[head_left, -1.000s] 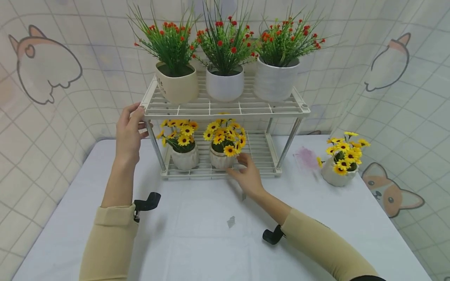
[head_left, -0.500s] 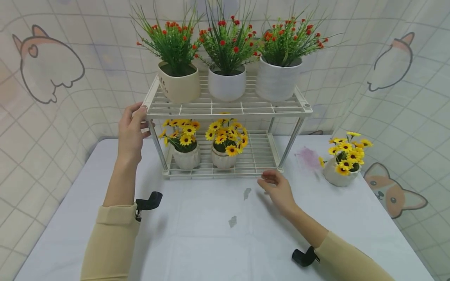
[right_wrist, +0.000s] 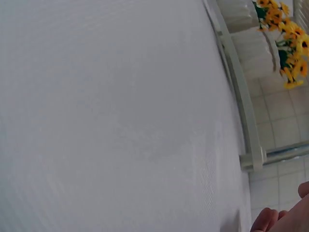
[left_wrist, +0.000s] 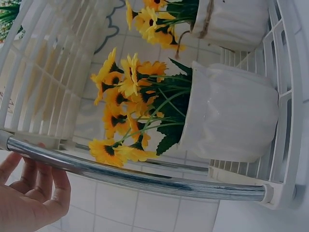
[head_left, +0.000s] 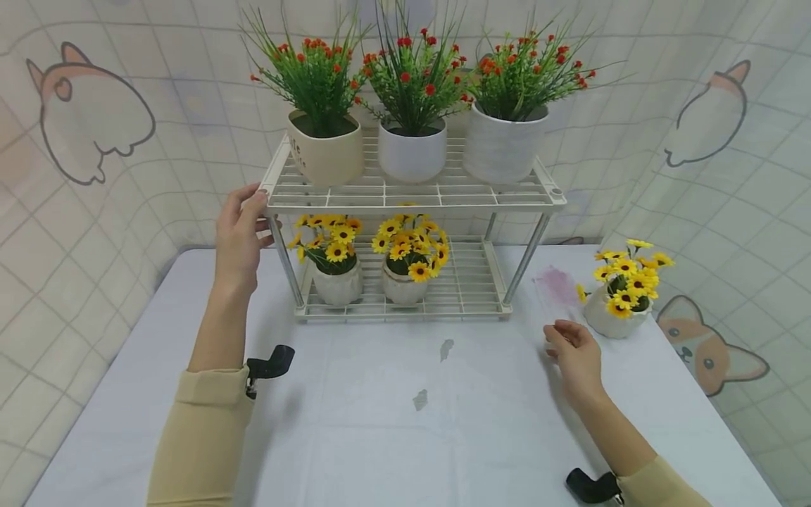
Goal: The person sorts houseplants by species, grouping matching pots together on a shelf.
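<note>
My left hand (head_left: 237,236) grips the upper left corner of a white two-tier wire rack (head_left: 405,210), its fingers behind the metal post (left_wrist: 145,180). My right hand (head_left: 575,359) is over the table, fingers loosely bent and holding nothing. Just beyond it, at the table's right side, stands a white pot of yellow artificial sunflowers (head_left: 613,315). On the rack's lower tier are two similar pots, a left sunflower pot (head_left: 338,285) and a middle sunflower pot (head_left: 403,287). The lower tier's right part is bare wire.
Three red-flowered plants stand on the upper tier, in a cream pot (head_left: 326,158), a smaller white pot (head_left: 412,156) and a ribbed white pot (head_left: 503,151). A patterned curtain (head_left: 190,127) hangs behind the white-covered table (head_left: 355,422).
My right hand has let go of the middle sunflower pot and moved right across the table front, close to the pot at the right. The left hand stays at the rack corner.
</note>
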The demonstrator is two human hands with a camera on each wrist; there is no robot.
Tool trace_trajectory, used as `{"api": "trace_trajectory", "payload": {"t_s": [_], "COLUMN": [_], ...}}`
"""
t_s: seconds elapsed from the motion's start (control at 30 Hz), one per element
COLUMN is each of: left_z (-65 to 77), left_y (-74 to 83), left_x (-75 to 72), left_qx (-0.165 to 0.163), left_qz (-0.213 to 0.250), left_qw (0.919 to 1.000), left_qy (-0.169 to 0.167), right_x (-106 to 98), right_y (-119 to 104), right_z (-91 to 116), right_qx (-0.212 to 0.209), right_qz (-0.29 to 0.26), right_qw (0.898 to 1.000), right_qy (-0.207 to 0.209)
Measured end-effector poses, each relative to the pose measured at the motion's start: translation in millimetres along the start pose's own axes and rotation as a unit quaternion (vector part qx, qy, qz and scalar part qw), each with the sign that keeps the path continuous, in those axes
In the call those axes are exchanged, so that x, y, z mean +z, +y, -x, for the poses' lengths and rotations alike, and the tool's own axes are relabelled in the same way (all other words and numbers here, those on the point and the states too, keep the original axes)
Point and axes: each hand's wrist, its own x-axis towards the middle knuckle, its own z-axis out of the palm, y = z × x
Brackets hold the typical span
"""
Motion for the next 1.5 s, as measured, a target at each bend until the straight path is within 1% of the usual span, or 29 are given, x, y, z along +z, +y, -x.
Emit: {"api": "trace_trajectory", "payload": {"t_s": [0.07,0.13,0.27,0.33,0.4,0.47,0.5,0.6,0.67,0.87,0.97,1.1,1.2,1.27,1.5], "left_z": [-0.5,-1.0,-1.6,-1.2,-0.8,0.2,1.0,1.5,2.3,2.1,1.2,0.7,0.8,0.6,-0.4], "left_y": [0.2,0.2,-0.5,-0.9,-1.6,-1.8,-1.8,-0.9,-0.4,-0.4,0.2,0.6,0.0,-0.6,-1.8], "left_x": [0.7,1.0,1.2,1.2,1.1,1.5,2.0,2.3,2.7,1.8,1.0,1.1,1.0,1.0,0.2], "left_qx": [0.002,0.005,0.008,0.008,0.007,0.007,0.007,0.006,0.005,0.003,0.005,0.009,0.008,0.009,0.010], "left_qz": [0.000,-0.001,-0.007,-0.009,-0.009,-0.009,-0.009,0.000,0.002,0.021,0.023,0.007,-0.004,-0.012,-0.007], "left_qw": [1.0000,1.0000,0.9999,0.9999,0.9999,0.9999,0.9999,1.0000,1.0000,0.9998,0.9997,0.9999,1.0000,0.9999,0.9999], "left_qy": [-0.002,-0.002,-0.001,0.000,0.001,0.002,0.003,0.006,0.006,0.005,0.006,0.005,0.004,0.004,0.004], "right_x": [-11,-21,-37,-42,-46,-49,-50,-51,-50,-49,-48,-48,-48,-48,-47], "right_y": [-2,-5,-7,-7,-7,-6,-6,-8,-8,-7,-4,-1,0,0,-2], "right_z": [-4,-9,-17,-20,-24,-28,-31,-41,-47,-64,-72,-80,-84,-86,-86], "right_qx": [0.013,0.012,0.007,0.015,0.026,0.037,0.037,0.026,0.018,0.007,-0.001,-0.018,-0.023,-0.022,-0.028], "right_qz": [-0.033,-0.051,-0.075,-0.076,-0.074,-0.061,-0.051,-0.037,-0.035,-0.062,-0.072,-0.099,-0.098,-0.086,-0.076], "right_qw": [0.998,0.994,0.980,0.974,0.970,0.969,0.971,0.975,0.975,0.970,0.967,0.961,0.961,0.962,0.964], "right_qy": [0.045,0.091,0.182,0.215,0.232,0.234,0.230,0.217,0.217,0.235,0.245,0.258,0.259,0.257,0.252]}}
